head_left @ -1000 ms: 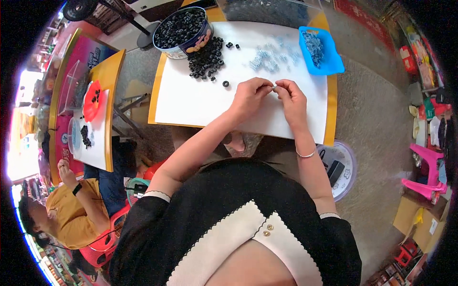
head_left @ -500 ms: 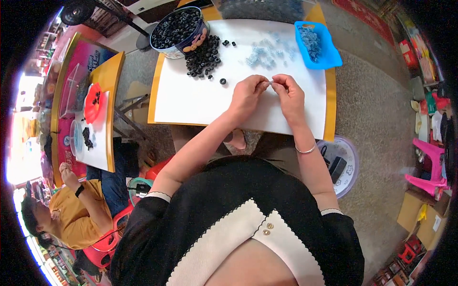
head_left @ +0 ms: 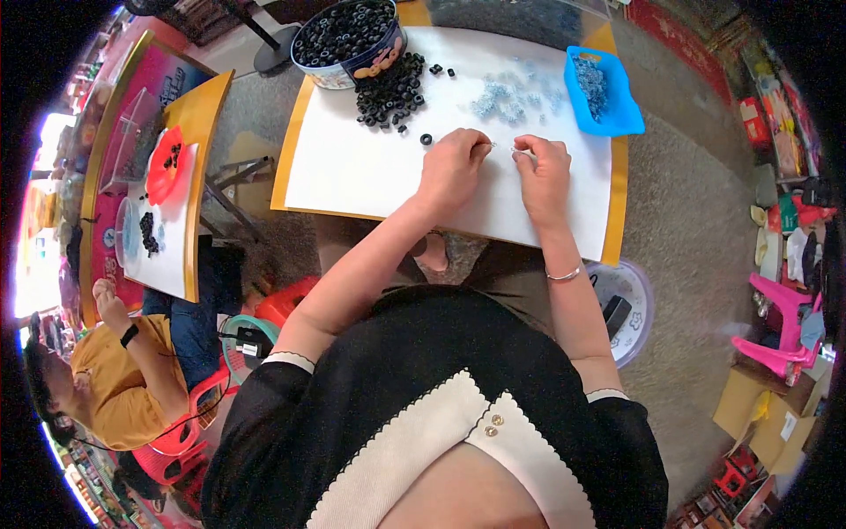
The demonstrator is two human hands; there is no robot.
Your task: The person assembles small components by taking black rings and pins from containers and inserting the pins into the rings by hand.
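My left hand (head_left: 452, 172) pinched, right hand (head_left: 544, 176) nearly so; grip contents too tiny to tell. Small pale-blue spiky pieces (head_left: 500, 104) just beyond, on white sheet (head_left: 352, 176).

Passable low over near-left part of white sheet (head_left: 352, 172) and along its near-right margin; blocked at sheet's far-left corner by round tub (head_left: 330, 78) and loose black beads (head_left: 392, 95), at far-right corner by blue tray (head_left: 622, 99); cluttered on far side with pale-blue pieces (head_left: 504, 102); obstructed mid-sheet by left hand (head_left: 451, 172), right hand (head_left: 544, 176), lone black ring (head_left: 426, 139).
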